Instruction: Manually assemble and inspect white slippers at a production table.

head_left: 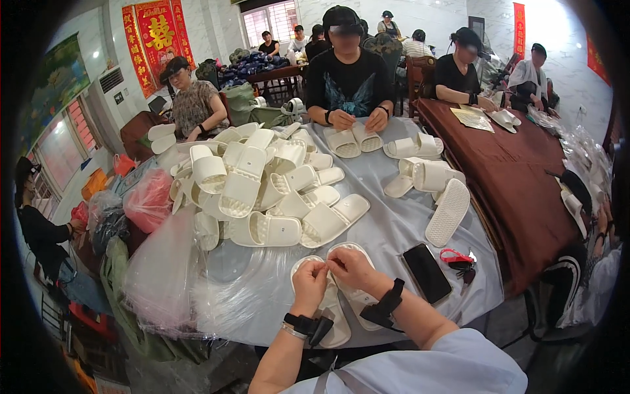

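Observation:
A pair of cream slide slippers lies side by side at the near edge of the table, the left slipper [333,322] and the right slipper [359,302] both partly under my hands. My left hand [310,284] is closed with its fingertips pinched above the left slipper. Close beside it, my right hand [356,268] pinches too, over the right slipper's far end. The fingertips of both hands nearly meet; whatever is between them is too small to make out. Both wrists wear black bands with small devices.
A large heap of cream slippers [262,177] fills the table's left-middle. Clear plastic bags [167,279] lie left of me. To my right are a black phone [426,272], keys with a red strap [459,259] and a sole-up slipper [447,213]. Across the table, a person [348,72] handles another pair.

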Tool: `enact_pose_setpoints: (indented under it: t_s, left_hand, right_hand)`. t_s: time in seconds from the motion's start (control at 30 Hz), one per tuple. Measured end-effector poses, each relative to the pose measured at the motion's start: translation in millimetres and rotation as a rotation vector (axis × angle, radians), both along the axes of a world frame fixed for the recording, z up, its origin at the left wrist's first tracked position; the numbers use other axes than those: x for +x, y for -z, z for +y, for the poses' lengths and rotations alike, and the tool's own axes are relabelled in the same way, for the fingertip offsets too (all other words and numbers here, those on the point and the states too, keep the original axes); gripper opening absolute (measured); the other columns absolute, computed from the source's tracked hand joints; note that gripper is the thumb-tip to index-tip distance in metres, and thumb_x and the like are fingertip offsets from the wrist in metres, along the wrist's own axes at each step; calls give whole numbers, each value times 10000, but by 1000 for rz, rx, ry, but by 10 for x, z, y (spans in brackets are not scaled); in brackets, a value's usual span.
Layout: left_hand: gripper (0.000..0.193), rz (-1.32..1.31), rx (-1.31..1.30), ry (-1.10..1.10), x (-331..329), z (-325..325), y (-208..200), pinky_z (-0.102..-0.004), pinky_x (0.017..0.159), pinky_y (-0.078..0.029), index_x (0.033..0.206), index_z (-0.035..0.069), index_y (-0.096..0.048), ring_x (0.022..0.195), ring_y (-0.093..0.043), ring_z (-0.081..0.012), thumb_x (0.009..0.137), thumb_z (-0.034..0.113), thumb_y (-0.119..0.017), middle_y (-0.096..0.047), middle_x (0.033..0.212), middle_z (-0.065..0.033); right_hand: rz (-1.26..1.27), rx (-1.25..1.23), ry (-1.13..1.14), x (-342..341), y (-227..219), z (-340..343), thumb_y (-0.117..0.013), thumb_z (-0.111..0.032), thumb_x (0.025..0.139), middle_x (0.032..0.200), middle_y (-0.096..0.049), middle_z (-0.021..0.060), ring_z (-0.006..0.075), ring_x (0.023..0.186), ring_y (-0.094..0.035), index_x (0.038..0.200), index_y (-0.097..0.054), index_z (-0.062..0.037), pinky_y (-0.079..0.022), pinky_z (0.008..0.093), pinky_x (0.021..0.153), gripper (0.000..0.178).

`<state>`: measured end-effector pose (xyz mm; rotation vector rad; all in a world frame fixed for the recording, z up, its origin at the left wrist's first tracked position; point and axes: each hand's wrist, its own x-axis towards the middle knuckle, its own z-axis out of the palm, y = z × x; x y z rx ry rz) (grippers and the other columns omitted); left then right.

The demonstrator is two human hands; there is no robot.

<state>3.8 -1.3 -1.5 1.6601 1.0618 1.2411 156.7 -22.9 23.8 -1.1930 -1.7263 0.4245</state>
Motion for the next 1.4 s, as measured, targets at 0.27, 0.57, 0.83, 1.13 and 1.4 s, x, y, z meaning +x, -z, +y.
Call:
enact_pose_setpoints:
  t_s: [0.27, 0.57, 0.83, 1.13, 1.4]
  left_hand:
    - [46, -69, -81, 5, 5, -28, -49, -232, 501, -439, 853, -7, -638, 568, -540, -68, 861, 33, -658, -614, 703, -21]
    - [32, -75, 21, 61, 16, 32, 86, -205, 493, -424, 894, 11, -648, 575, -534, -43, 898, 37, -630, -621, 712, 1]
    - [66, 31, 408, -151, 24, 54, -12, -218, 536, -415, 919, 38, -659, 636, -533, -71, 905, 102, -650, -623, 855, -12]
    - [125, -95, 109, -17, -33, 57, 112, -215, 519, -402, 944, 35, -612, 622, -499, -61, 940, 160, -621, -594, 802, -10]
    - [130, -344, -84, -52, -22, 19, 26, -217, 624, -451, 940, 28, -582, 712, -546, -68, 969, 154, -573, -612, 801, -17]
  right_hand:
    - [-29, 46, 9, -48, -12, -59, -652, -91, 837, 756, -622, 148, 294, 655, -603, 862, -620, -15, -485, 364, 593, 87]
    - [24, 77, 56, -67, -16, -63, -652, -68, 819, 809, -648, 164, 346, 738, -625, 866, -618, -9, -503, 396, 651, 83]
    - [-3, 167, 41, -76, -16, -51, -639, -27, 803, 791, -635, 156, 345, 747, -612, 854, -607, -26, -491, 411, 653, 60]
    - [-109, 189, -19, -86, -32, -50, -657, -24, 774, 761, -582, 148, 347, 726, -578, 844, -593, -30, -485, 399, 655, 95]
    - [-83, 388, 95, -55, 20, -47, -738, -36, 709, 902, -577, 106, 304, 911, -560, 881, -604, -63, -464, 399, 788, 220]
